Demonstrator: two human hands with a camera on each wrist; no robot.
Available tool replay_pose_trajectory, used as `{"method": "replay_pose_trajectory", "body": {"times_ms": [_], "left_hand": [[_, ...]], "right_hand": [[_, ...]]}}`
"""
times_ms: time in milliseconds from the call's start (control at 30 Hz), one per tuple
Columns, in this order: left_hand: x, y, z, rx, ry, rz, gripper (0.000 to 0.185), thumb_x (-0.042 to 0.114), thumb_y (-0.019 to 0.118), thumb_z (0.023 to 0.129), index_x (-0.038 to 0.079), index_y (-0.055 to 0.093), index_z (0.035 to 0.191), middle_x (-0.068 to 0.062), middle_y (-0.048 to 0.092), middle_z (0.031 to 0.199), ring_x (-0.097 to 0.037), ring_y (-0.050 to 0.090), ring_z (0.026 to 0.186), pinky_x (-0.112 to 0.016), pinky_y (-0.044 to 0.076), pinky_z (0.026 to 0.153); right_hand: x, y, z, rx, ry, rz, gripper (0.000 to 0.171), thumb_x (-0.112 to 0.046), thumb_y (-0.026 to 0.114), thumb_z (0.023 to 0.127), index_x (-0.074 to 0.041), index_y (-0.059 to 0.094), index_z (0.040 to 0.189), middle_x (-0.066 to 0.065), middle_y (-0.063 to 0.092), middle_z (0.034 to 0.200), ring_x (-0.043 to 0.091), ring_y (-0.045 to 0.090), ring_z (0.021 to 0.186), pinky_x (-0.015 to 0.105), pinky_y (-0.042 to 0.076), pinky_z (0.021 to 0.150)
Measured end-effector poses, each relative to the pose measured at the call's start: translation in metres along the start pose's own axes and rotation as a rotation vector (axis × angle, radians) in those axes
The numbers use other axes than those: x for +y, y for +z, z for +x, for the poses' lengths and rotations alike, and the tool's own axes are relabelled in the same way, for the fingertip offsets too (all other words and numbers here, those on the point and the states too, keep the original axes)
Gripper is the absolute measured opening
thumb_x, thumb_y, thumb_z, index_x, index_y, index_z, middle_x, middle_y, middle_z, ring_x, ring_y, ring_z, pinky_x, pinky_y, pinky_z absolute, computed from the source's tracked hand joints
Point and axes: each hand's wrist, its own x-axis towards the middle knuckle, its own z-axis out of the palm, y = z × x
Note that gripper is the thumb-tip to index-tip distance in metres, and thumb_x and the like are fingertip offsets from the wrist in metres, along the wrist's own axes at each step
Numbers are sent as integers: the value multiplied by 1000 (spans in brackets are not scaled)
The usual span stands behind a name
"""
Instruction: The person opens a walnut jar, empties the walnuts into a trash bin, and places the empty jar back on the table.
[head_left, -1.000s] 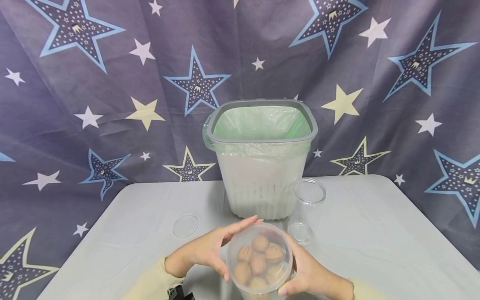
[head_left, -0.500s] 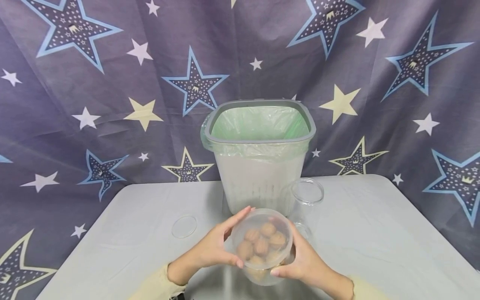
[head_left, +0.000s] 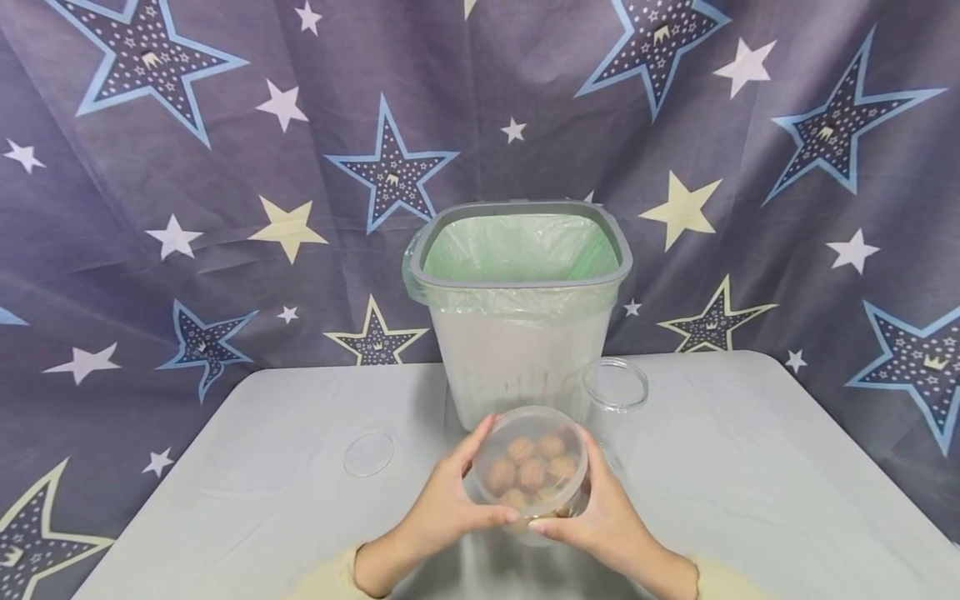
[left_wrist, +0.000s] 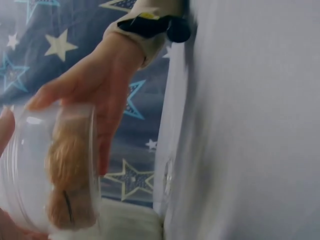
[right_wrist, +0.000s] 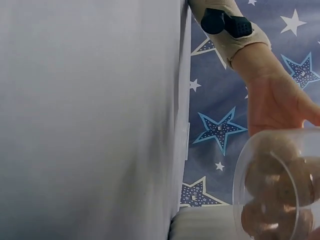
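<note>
Both hands hold a round clear plastic tub point(head_left: 536, 535) up in front of the bin, above the table. Ridged brown walnuts point(head_left: 532, 473) show through its translucent top point(head_left: 507, 435). My left hand point(head_left: 442, 504) grips the tub's left side, thumb along the near side. From the right, my right hand point(head_left: 615, 521) curls round it, and the two thumb tips nearly meet in front. In the left wrist view the tub point(left_wrist: 32, 155) lies on its side in the picture, with the right hand point(left_wrist: 107, 85) behind it. The right wrist view shows the left hand point(right_wrist: 272, 102) beyond the tub.
A light bin point(head_left: 525, 358) with a grey rim and a green bag liner stands at the back of the table point(head_left: 247, 500). Right of it is a tall clear jar point(head_left: 617, 406). A thin clear disc point(head_left: 368, 453) lies on the left. A star-patterned cloth point(head_left: 465, 100) hangs behind.
Both hands have carried the tub of walnuts away from the body and slightly right, towards the bin. The thumbs have come closer together. Bin, jar and disc stay put.
</note>
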Motion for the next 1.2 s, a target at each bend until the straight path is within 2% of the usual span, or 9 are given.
{"method": "replay_pose_trajectory", "body": {"times_ms": [100,200,333,400,500,600,700,967,1200], "left_hand": [[2,5,-1,21,-44,17,103,22,84,69,-1,22,148,-15,26,153,-32,24,140,-55,24,108],[4,6,-2,14,-73,8,105,22,84,70,-2,19,148,-15,22,154,-30,20,141,-54,22,110],[5,5,-2,-5,-64,-16,106,26,84,71,-3,17,148,-17,20,154,-30,19,141,-54,21,110],[6,4,-1,-12,-36,-34,107,31,83,72,-4,17,148,-18,22,153,-31,22,140,-51,24,110],[6,2,-1,-15,24,-74,107,39,80,73,-5,17,148,-19,26,152,-32,26,138,-36,28,111],[5,0,0,-22,97,-100,109,47,76,73,-3,15,149,-20,28,151,-29,29,138,-22,25,110],[4,-3,1,-50,161,-110,111,53,72,73,2,12,151,-22,25,151,-22,29,138,-18,21,110],[-1,-17,10,-242,281,-217,105,58,63,80,5,7,151,-22,23,152,-17,27,139,-24,19,112],[-11,-29,17,-488,296,-324,115,71,57,74,0,8,150,-16,23,154,-21,26,140,-31,19,114]], "right_hand": [[0,1,0,26,35,-28,110,-20,89,62,-14,21,148,13,41,140,33,44,124,32,36,102],[0,0,-1,29,45,-25,111,-20,89,61,-14,20,148,14,41,140,35,44,125,50,35,101],[-1,-2,0,23,29,-6,112,-16,89,61,-13,19,148,16,39,141,39,41,125,63,31,98],[-2,-4,-1,24,28,-12,112,-14,88,60,-14,20,148,16,38,142,38,41,125,59,32,100],[-2,-8,-1,27,21,-14,110,-12,88,60,-14,22,148,15,38,143,32,42,125,40,36,103],[-2,-11,-2,21,-1,16,109,-9,87,60,-14,23,148,15,38,143,20,43,126,21,37,98],[-1,-14,-2,-8,-55,88,107,-5,86,61,-13,24,148,18,38,142,12,43,125,16,36,98],[2,-20,-4,-163,-208,308,97,-13,80,67,0,24,145,16,40,140,14,44,124,22,38,102],[-1,-16,-3,-315,-283,427,95,-30,76,78,5,19,146,24,36,141,22,43,126,30,40,102]]}}
